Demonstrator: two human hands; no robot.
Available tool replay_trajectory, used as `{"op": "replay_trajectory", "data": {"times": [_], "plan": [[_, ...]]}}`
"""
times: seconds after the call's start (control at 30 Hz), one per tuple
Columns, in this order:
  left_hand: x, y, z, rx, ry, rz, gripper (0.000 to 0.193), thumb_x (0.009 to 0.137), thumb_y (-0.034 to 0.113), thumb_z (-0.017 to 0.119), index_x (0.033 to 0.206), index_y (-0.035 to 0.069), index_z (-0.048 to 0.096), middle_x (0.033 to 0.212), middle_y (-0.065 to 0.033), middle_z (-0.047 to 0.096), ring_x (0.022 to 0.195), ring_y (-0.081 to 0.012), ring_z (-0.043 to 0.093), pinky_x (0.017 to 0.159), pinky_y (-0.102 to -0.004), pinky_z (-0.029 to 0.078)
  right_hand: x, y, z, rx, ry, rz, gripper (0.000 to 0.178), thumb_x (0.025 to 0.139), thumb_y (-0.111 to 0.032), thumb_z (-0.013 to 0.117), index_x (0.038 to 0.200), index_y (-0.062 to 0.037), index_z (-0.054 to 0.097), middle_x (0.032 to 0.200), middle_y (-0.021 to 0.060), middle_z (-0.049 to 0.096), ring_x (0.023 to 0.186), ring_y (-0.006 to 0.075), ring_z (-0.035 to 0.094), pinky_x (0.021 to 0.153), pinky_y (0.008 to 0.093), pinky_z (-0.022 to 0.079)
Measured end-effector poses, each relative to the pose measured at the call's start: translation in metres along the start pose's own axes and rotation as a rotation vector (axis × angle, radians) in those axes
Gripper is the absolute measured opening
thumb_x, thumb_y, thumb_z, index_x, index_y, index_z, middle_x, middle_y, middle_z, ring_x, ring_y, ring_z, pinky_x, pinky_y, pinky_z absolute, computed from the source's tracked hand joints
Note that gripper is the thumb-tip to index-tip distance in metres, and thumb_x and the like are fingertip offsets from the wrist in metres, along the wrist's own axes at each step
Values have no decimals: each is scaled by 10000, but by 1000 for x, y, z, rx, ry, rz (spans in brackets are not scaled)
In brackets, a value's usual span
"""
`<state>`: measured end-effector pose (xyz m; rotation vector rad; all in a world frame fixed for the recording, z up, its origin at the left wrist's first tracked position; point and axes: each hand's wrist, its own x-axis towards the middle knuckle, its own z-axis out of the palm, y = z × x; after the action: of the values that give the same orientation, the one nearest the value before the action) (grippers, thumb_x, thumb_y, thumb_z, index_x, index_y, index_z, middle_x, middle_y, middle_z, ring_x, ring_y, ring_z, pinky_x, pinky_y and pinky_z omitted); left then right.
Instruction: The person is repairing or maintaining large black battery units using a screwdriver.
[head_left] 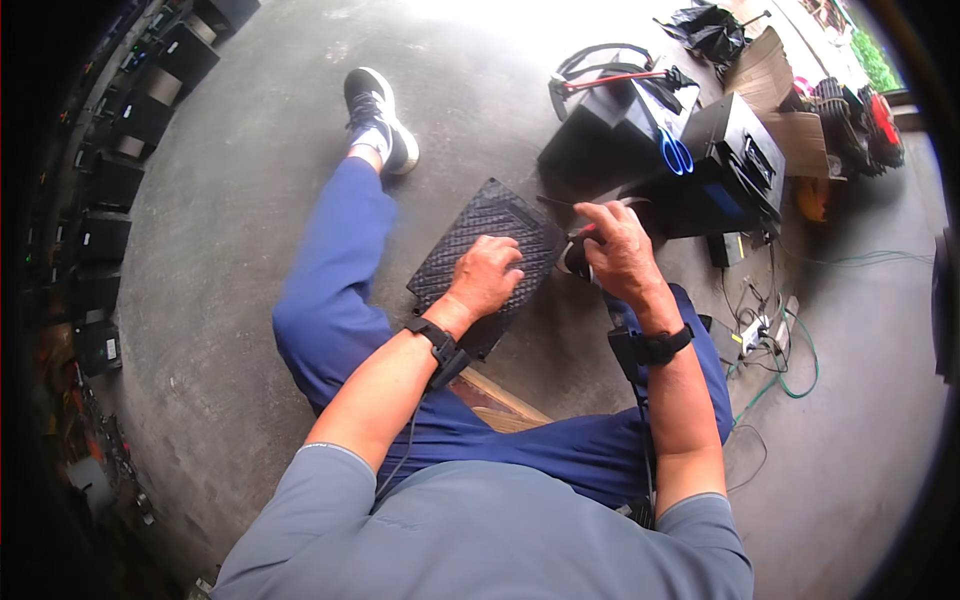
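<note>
A dark rectangular panel with a woven-looking ribbed surface lies tilted between my legs. On its right part rests my left hand, its fingers bent and pressed against the panel. My right hand is raised just right of the panel, thumb and forefinger pinched together. From that pinch a thin dark strip points left over the panel's far corner; its exact kind is too small to tell. Both wrists wear black straps with small boxes.
To the right stand black boxes, with blue-handled scissors and a red-and-black hacksaw-like frame on them. Cables and a power strip lie on the floor beyond my right knee. Black units line the left side. Wood lies under the panel's near end.
</note>
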<state>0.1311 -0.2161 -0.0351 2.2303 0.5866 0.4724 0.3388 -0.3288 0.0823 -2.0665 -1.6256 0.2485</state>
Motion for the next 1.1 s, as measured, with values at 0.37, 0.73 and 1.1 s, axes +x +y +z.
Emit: {"op": "replay_trajectory", "data": {"times": [0.37, 0.73, 1.1], "plan": [[-1, 2, 0, 2, -38, -37, 243, 798, 155, 783, 1015, 57, 735, 1243, -97, 688, 1207, -303, 605, 1028, -410, 504, 0, -13, -7, 53, -46, 66, 511, 813, -28, 735, 1305, -104, 624, 1174, 144, 622, 1104, 365, 596, 953, 437, 515], [1, 1, 1, 6, -31, -30, 241, 792, 146, 784, 1008, 54, 732, 1244, -100, 688, 1205, -303, 606, 1025, -413, 506, 2, -11, -5, -22, -47, 181, 459, 825, -87, 748, 1272, -93, 642, 1104, 155, 620, 1078, 360, 619, 891, 428, 527], [-4, -3, 1, 24, 3, 16, 238, 790, 169, 764, 996, 59, 717, 1205, -103, 696, 1163, -313, 618, 1009, -415, 508, 16, -92, -68, 675, 29, -87, 454, 836, 42, 667, 1286, -4, 635, 1191, 143, 696, 1092, 264, 670, 912, 334, 520]]}}
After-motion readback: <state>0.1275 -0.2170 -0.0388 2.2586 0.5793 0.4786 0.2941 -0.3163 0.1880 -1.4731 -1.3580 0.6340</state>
